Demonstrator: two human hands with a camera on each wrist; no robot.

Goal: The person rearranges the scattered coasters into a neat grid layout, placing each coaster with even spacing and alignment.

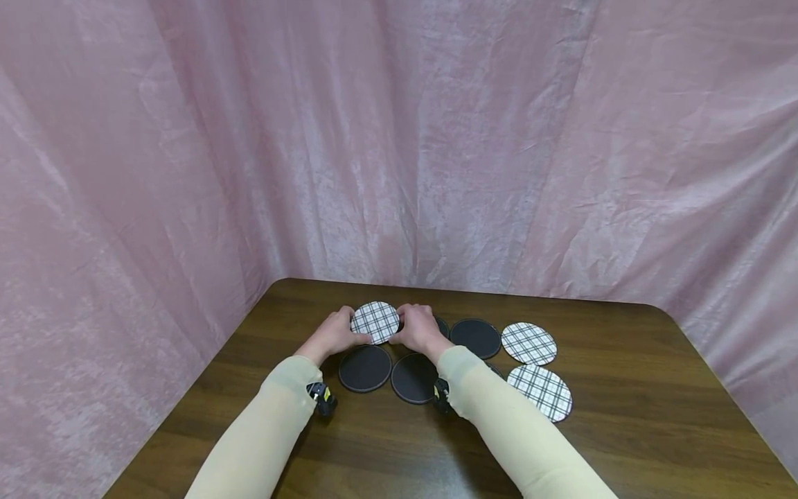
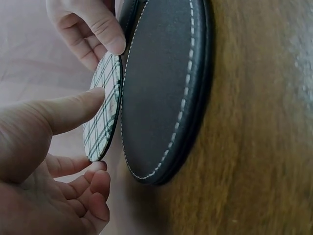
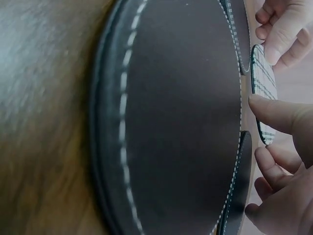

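Note:
A round coaster [image 1: 375, 321] with a white-and-black plaid face is between the two hands at the back of the group. My left hand [image 1: 337, 334] pinches its left edge; in the left wrist view the thumb lies on the plaid face of the coaster [image 2: 100, 129], fingers at the edge and beneath. The right hand [image 1: 419, 329] grips the opposite edge, thumb on top, as the right wrist view shows. Just in front of the held coaster lies a dark coaster [image 1: 365, 369] with pale edge stitching. Another dark coaster [image 1: 414, 378] sits beside it, near the right wrist.
Farther right on the wooden table [image 1: 648, 388] are a dark coaster [image 1: 475, 338] and two plaid-side-up coasters, a rear one [image 1: 529, 343] and a front one [image 1: 541, 391]. My right hand and forearm partly cover other dark coasters. Pink curtains [image 1: 399, 152] hang behind the table.

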